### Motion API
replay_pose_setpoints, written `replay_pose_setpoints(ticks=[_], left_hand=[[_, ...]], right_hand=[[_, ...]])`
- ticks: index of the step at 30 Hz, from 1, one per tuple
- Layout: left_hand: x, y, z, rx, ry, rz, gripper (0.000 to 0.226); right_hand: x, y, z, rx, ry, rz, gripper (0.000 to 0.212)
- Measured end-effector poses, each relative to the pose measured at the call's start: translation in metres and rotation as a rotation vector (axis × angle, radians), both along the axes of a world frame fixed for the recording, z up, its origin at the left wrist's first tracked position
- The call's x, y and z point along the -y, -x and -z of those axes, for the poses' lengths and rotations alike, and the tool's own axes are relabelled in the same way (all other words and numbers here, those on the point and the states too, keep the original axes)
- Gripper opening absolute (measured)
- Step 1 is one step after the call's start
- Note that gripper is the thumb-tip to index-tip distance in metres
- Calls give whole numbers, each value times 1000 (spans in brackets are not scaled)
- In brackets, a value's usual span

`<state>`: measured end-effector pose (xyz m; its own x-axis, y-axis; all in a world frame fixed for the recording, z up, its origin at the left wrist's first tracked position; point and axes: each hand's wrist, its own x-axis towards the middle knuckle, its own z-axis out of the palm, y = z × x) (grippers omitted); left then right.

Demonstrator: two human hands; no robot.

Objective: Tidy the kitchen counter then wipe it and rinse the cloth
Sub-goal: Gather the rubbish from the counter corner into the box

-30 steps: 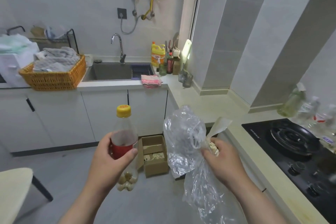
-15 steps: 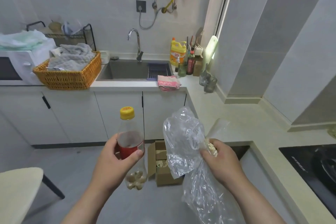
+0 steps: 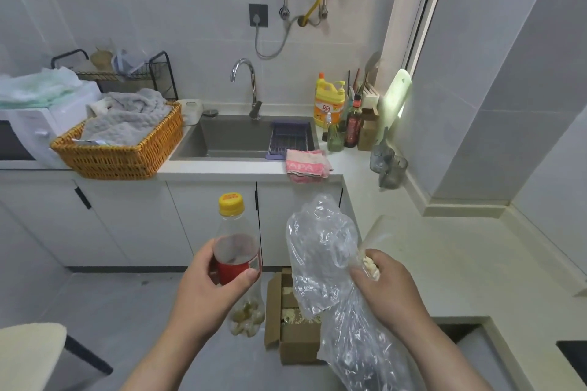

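Observation:
My left hand (image 3: 206,289) grips a clear plastic bottle (image 3: 236,251) with a yellow cap and a red label; pale lumps sit at its bottom. My right hand (image 3: 386,289) holds crumpled clear plastic bags (image 3: 320,251) and a small pale bundle, over the floor in front of the cabinets. A pink cloth (image 3: 306,165) lies folded on the pale counter (image 3: 422,251) at the sink's front right corner. The steel sink (image 3: 228,136) with its tap (image 3: 249,86) is beyond, at the back.
A wicker basket (image 3: 117,152) with grey towels stands left of the sink. Detergent and sauce bottles (image 3: 340,114) crowd the back corner, two glasses (image 3: 387,165) near the wall. An open cardboard box (image 3: 292,324) sits on the floor. A stool (image 3: 28,355) is at lower left.
My view has swung left toward the sink, so the hob has slipped almost out of sight at the right. Both hands keep the same hold on bottle and bags.

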<state>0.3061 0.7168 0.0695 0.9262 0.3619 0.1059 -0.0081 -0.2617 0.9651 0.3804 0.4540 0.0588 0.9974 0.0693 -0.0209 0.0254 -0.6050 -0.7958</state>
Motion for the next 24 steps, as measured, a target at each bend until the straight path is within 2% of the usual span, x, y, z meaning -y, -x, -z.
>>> replay_pose_setpoints(ticks=[3, 5, 9, 12, 14, 17, 22, 24], left_hand=[[-7, -18, 8, -18, 13, -14, 53], [-11, -32, 10, -25, 16, -19, 49], [-24, -65, 14, -42, 24, 10, 46], [-39, -96, 21, -58, 30, 19, 56], [-51, -118, 24, -73, 41, 41, 53], [-72, -156, 23, -98, 26, 81, 65], [-105, -221, 23, -99, 6, 129, 52], [-117, -246, 27, -112, -11, 147, 55]], right_hand=[[-4, -20, 6, -23, 3, -13, 10], [-7, -32, 7, -26, 9, -17, 8], [-18, -57, 8, -18, 42, -3, 23], [-29, -81, 8, -32, 54, 31, 12], [-40, -98, 7, -24, 51, 51, 21], [-59, -124, 4, -23, 68, 86, 31], [-91, -168, 3, -34, 135, 99, 37], [-104, -185, 4, -50, 150, 104, 37]])
